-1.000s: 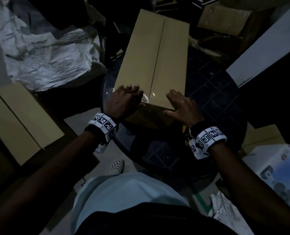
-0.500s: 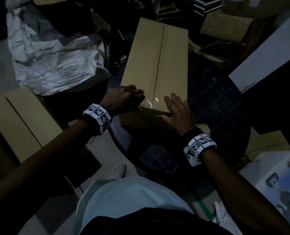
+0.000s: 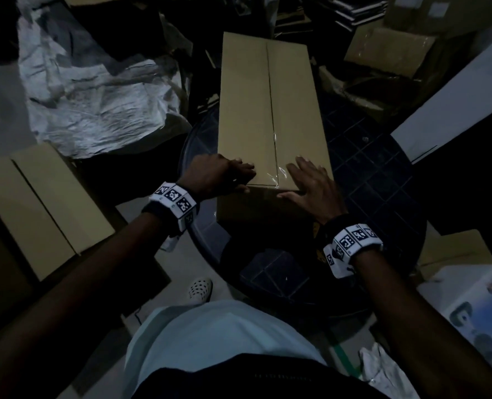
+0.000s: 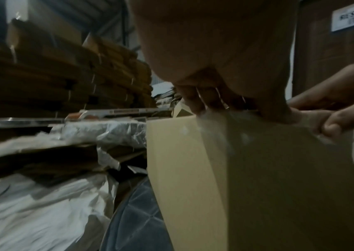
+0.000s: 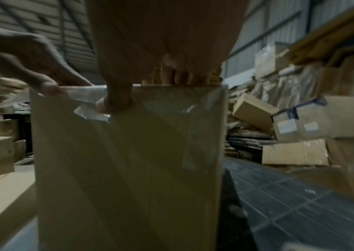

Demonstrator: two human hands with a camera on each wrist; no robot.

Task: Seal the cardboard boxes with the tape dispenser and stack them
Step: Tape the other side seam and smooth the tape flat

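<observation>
A long cardboard box lies on a dark round table, its flaps down. Clear tape runs along the centre seam and folds over the near edge. My left hand rests on the near-left part of the top, with its thumb on the front face by the tape. My right hand lies flat on the near-right part, fingers spread, and its thumb presses the tape end onto the front face. No tape dispenser is in view.
Another closed box lies on the floor at left, beside crumpled white sheeting. Cardboard boxes are piled behind the table. A white board leans at right, and a printed carton sits at lower right.
My left hand has slid left along the near edge, away from the taped seam. My right hand has come in closer to the seam. The box has stayed on the table.
</observation>
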